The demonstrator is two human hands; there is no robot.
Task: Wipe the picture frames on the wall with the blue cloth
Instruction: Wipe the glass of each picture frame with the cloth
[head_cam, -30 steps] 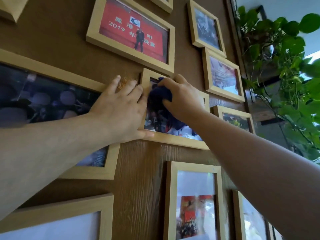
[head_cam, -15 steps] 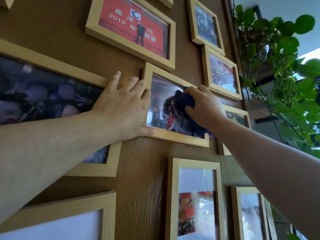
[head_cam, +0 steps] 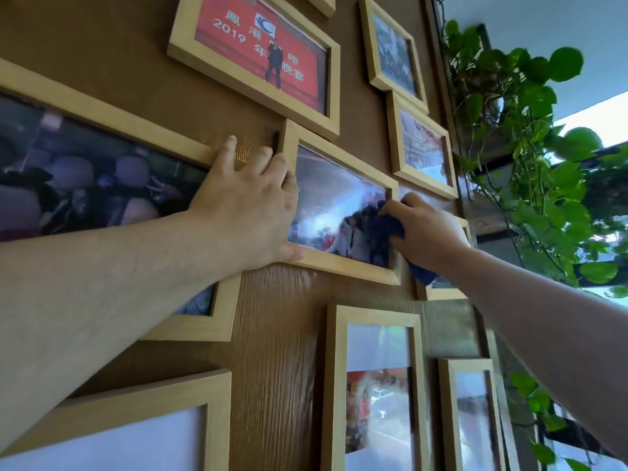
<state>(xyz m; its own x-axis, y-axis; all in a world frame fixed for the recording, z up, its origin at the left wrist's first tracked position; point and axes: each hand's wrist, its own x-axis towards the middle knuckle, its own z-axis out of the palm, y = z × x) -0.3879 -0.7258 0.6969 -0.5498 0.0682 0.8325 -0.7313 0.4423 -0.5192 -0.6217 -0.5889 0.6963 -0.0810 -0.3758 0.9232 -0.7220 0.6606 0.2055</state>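
A light wooden picture frame (head_cam: pixel 343 266) hangs in the middle of the brown wood wall. My left hand (head_cam: pixel 248 209) lies flat on its left side, thumb under the lower edge, fingers spread. My right hand (head_cam: pixel 426 229) is closed on the dark blue cloth (head_cam: pixel 387 226) and presses it on the glass at the frame's right end. A tail of the cloth hangs below the frame's lower right corner. Several more wooden frames surround it, among them one with a red picture (head_cam: pixel 258 52) above and a large one (head_cam: pixel 102 130) at the left.
A leafy green climbing plant (head_cam: pixel 530 158) hangs close by at the right edge of the wall. More frames (head_cam: pixel 373 385) hang below the one under my hands. A window or bright opening lies behind the plant.
My right hand has slid the cloth from the frame's upper left across the glass to its right end. My left hand has stayed on the frame's left side.
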